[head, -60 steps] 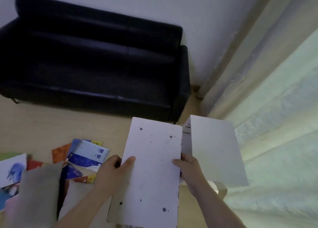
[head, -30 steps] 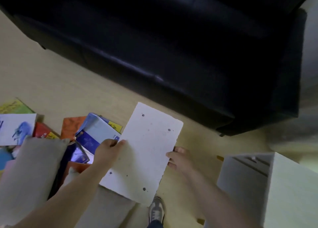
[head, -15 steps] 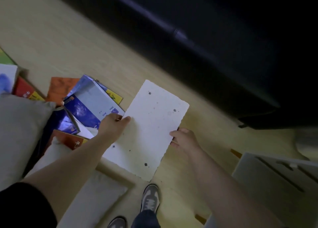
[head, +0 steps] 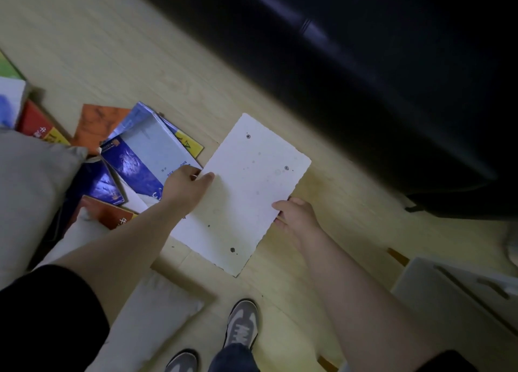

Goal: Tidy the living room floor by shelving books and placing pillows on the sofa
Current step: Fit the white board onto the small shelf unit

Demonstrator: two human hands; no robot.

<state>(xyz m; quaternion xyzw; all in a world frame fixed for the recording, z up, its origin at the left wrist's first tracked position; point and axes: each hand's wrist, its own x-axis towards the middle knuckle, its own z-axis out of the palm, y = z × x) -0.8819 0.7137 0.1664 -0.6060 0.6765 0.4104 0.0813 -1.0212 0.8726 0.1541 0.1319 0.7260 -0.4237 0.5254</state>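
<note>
wood floor [head: 112, 49] | left hand [head: 186, 186], right hand [head: 294, 214] grip white board [head: 252, 189] edges | lowered toward books [head: 140, 153]

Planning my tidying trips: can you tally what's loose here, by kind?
Pillows: 2
Books: at least 8, overlapping
Board, held: 1
Total: at least 11

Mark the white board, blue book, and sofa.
white board [head: 252, 192], head view, middle of its face.
blue book [head: 145, 153], head view, front cover.
sofa [head: 364, 91], head view, dark upholstery.
</note>
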